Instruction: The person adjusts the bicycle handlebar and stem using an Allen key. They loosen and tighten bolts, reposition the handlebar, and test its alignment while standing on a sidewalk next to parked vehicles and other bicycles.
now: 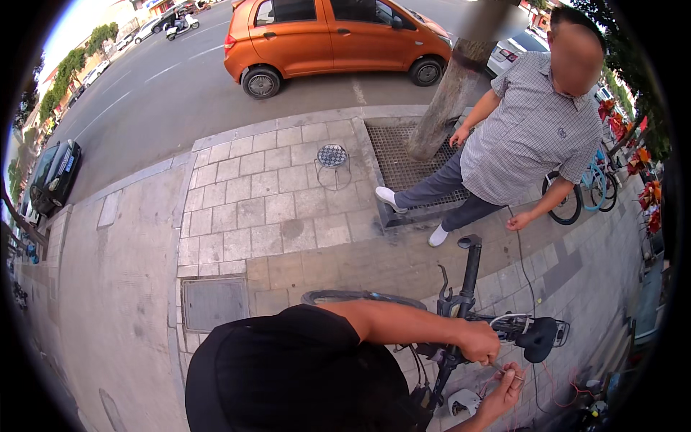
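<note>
My left hand (478, 342), at the end of a bare forearm below a black sleeve, is closed on a thin metal tool (500, 369) beside the bicycle frame (451, 353). My right hand (509, 385), reaching up from the lower edge, pinches the far end of that tool. The dark bicycle has an upright black handlebar grip (469, 277), a black saddle (540, 338) and a tyre (338, 295) partly hidden behind my arm. Below the frame lies a pale plastic piece (464, 403), its exact kind unclear.
A person (529, 137) in a checked shirt stands beyond the bicycle by a tree (446, 108) and grate. A small stool (332, 157) stands on the paving. A blue bicycle (594, 183) is parked right; cables (533, 288) cross the ground. Cars (331, 50) line the road behind.
</note>
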The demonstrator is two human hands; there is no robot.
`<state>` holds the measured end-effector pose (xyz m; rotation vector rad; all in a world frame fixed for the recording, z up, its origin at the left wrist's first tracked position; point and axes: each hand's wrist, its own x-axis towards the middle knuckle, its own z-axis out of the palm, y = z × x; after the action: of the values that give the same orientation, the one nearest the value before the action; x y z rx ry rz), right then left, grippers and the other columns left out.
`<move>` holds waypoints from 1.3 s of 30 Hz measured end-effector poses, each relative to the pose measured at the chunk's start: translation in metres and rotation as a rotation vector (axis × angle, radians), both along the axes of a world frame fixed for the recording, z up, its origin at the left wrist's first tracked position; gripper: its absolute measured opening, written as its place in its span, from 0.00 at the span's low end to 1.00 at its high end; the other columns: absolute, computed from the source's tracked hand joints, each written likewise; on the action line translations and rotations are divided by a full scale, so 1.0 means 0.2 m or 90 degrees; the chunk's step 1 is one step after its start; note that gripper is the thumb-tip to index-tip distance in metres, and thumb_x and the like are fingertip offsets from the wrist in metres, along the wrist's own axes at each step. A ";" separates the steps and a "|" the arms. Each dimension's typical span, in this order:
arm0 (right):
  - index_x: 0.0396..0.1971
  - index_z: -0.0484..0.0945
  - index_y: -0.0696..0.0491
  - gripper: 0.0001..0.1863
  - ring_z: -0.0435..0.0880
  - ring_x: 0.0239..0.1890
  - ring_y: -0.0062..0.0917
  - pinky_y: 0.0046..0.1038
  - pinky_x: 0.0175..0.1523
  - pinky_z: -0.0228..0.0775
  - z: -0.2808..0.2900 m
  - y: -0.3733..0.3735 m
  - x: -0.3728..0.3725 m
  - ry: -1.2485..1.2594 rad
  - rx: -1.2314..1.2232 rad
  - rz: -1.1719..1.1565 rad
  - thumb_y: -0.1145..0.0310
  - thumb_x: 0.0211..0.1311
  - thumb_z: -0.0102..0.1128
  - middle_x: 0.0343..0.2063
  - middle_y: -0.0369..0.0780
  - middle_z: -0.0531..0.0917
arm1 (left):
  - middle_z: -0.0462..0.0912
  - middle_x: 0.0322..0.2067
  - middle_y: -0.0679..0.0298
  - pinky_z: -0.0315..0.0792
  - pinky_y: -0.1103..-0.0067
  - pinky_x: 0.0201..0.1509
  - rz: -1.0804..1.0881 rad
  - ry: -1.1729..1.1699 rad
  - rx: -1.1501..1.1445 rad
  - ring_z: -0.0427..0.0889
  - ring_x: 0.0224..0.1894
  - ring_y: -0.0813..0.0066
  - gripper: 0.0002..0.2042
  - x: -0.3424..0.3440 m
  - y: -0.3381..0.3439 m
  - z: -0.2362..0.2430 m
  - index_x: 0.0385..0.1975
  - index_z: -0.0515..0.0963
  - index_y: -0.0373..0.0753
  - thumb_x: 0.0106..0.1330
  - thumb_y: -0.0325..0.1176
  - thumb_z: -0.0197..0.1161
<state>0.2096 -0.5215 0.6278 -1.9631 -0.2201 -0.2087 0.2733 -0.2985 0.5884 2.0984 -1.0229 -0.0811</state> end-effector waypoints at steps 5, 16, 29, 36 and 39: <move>0.37 0.80 0.60 0.17 0.69 0.30 0.17 0.24 0.36 0.63 -0.12 0.03 0.08 -0.077 -0.013 -0.141 0.59 0.80 0.62 0.28 0.32 0.77 | 0.89 0.33 0.60 0.79 0.58 0.41 0.008 0.059 -0.012 0.89 0.42 0.52 0.12 0.01 0.01 0.06 0.36 0.89 0.45 0.60 0.46 0.72; 0.39 0.79 0.63 0.11 0.74 0.34 0.17 0.21 0.41 0.67 0.04 0.14 0.06 -0.035 -0.061 -0.031 0.68 0.78 0.63 0.36 0.38 0.81 | 0.91 0.42 0.62 0.79 0.60 0.45 -0.024 0.105 -0.022 0.89 0.46 0.56 0.11 0.07 0.12 0.04 0.46 0.88 0.47 0.70 0.41 0.64; 0.33 0.75 0.58 0.12 0.66 0.28 0.12 0.19 0.33 0.62 -0.01 0.21 0.06 -0.014 0.053 -0.086 0.69 0.77 0.65 0.29 0.31 0.77 | 0.90 0.33 0.63 0.79 0.59 0.41 0.017 0.049 -0.016 0.89 0.40 0.55 0.10 0.06 0.09 0.05 0.39 0.88 0.48 0.66 0.45 0.67; 0.30 0.74 0.58 0.16 0.66 0.29 0.11 0.19 0.34 0.62 -0.06 0.23 0.04 -0.104 -0.042 -0.168 0.64 0.79 0.63 0.30 0.32 0.78 | 0.90 0.37 0.64 0.79 0.58 0.42 0.016 0.080 -0.025 0.89 0.43 0.56 0.11 0.02 0.11 0.09 0.41 0.88 0.48 0.67 0.44 0.66; 0.27 0.71 0.56 0.18 0.66 0.28 0.12 0.20 0.33 0.62 0.01 0.24 -0.03 0.018 0.094 -0.103 0.65 0.77 0.66 0.28 0.31 0.77 | 0.90 0.38 0.63 0.79 0.58 0.43 0.012 0.067 -0.027 0.89 0.44 0.56 0.12 -0.02 0.11 0.08 0.42 0.88 0.48 0.68 0.45 0.66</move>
<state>0.2039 -0.4741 0.6303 -1.8370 -0.0258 -0.2932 0.2700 -0.2758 0.6038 2.0430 -0.9345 -0.1570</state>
